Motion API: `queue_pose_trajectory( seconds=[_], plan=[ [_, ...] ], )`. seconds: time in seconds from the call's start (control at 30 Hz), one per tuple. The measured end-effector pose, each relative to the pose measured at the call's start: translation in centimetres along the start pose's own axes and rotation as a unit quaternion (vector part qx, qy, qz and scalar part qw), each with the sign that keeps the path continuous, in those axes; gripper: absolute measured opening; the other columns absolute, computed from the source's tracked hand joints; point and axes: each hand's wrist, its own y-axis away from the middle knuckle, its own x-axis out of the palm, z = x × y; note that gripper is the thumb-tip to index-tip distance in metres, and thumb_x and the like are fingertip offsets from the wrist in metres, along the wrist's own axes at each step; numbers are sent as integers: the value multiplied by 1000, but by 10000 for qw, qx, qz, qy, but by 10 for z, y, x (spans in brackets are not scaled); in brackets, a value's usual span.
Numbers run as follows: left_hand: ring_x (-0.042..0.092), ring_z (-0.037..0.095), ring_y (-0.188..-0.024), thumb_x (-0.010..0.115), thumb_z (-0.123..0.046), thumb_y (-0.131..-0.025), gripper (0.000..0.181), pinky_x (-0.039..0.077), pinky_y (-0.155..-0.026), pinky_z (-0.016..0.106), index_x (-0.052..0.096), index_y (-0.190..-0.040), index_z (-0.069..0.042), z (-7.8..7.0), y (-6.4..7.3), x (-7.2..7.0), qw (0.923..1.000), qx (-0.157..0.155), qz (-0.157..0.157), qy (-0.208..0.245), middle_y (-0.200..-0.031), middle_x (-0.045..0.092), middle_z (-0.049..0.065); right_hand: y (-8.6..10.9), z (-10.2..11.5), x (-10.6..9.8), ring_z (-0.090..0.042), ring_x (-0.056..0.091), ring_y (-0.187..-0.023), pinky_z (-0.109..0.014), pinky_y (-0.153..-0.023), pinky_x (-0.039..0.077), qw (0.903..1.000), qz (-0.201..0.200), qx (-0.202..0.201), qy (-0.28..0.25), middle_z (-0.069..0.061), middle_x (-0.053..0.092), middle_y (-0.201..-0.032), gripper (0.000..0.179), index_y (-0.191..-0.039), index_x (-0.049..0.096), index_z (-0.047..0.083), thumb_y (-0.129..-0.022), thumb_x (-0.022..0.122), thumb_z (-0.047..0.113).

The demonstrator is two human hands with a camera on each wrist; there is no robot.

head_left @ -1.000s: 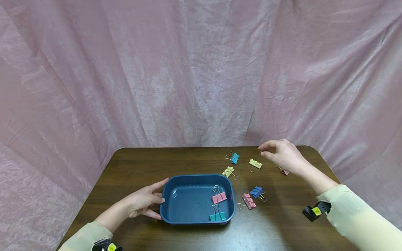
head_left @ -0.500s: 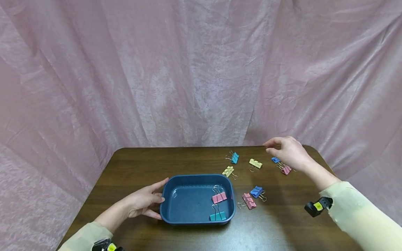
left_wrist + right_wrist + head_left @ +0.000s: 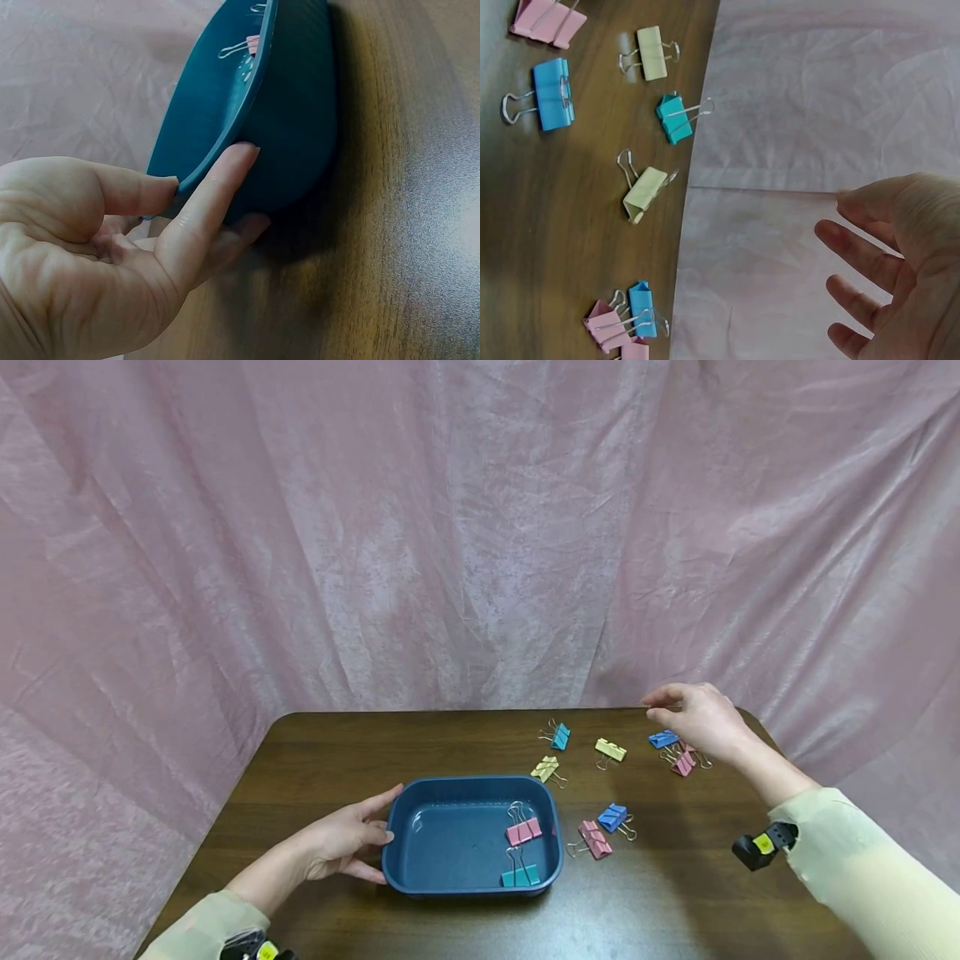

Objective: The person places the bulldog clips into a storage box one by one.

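Note:
At the left end of a dark blue plastic tray (image 3: 472,852), my left hand (image 3: 341,843) holds the rim. One fingertip lies at the rim, and another digit bears on the outer wall in the left wrist view. Inside the tray lie a pink binder clip (image 3: 523,832) and a teal binder clip (image 3: 520,877). My right hand (image 3: 701,722) hovers over the far right of the table, fingers loosely bent, holding nothing. Just below it is a cluster with a blue binder clip (image 3: 663,739) and pink binder clips (image 3: 683,763), partly overlapping.
Between tray and cluster lie a teal clip (image 3: 560,737), two yellow clips (image 3: 652,53), a blue clip (image 3: 612,817) and a pink clip (image 3: 595,840). Behind the wooden table (image 3: 322,752) hangs a pink curtain (image 3: 465,535).
My right hand has drifted right and slightly away from me, uncovering the blue and pink clips beneath it. The left hand, tray and clips have stayed in place.

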Motion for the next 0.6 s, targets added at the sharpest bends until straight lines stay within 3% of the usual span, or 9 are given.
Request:
queue_pose_trajectory(
  seconds=[0.6],
  plan=[
    [62, 43, -120, 55, -1, -102, 80, 63, -73, 51, 11, -166, -21, 1, 0, -1, 10000, 1, 3, 42, -154, 33, 38, -1, -22, -3, -31, 71, -99, -49, -84, 52, 9997, 15, 222, 138, -13, 75, -112, 28, -118, 74, 8, -98, 68, 26]
  ],
)
